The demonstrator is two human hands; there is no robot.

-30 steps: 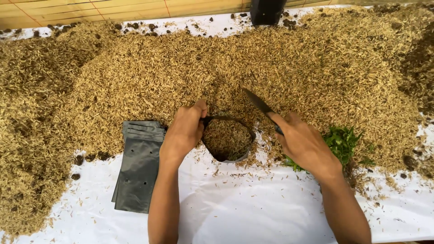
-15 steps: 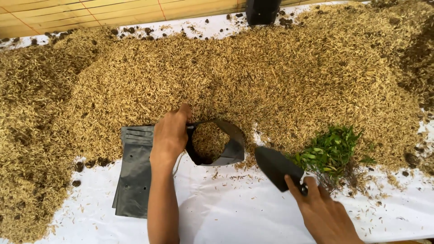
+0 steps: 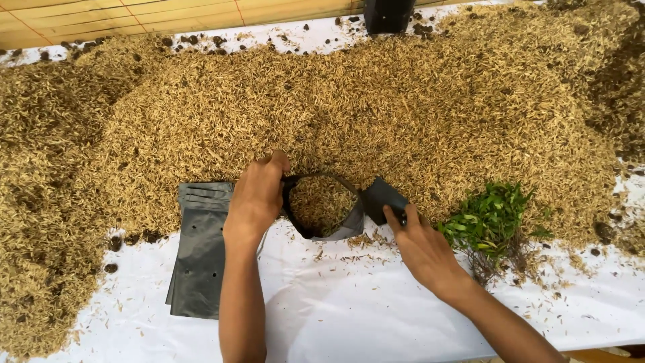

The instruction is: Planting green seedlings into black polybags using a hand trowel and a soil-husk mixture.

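Note:
My left hand [image 3: 256,197] grips the left rim of a small black plastic grow bag [image 3: 325,230] that stands open and is partly filled with rice husk. My right hand [image 3: 418,245] holds a dark trowel [image 3: 381,197] by its handle, blade pointing up-left and resting against the bag's right side at the edge of the big rice husk heap [image 3: 349,107]. A stack of flat black grow bags [image 3: 200,252] lies just left of my left wrist. A bunch of green seedlings [image 3: 490,218] with bare roots lies to the right of my right hand.
The husk heap covers most of a white sheet [image 3: 349,316], with a second mound along the left edge [image 3: 33,222]. Dark soil crumbs scatter at the back and at the far right [image 3: 615,87]. A black object [image 3: 388,13] stands at the top edge.
My right hand drew the trowel back from the husk towards me, then moved it in again to the bag's right side. My left hand stayed on the bag's rim.

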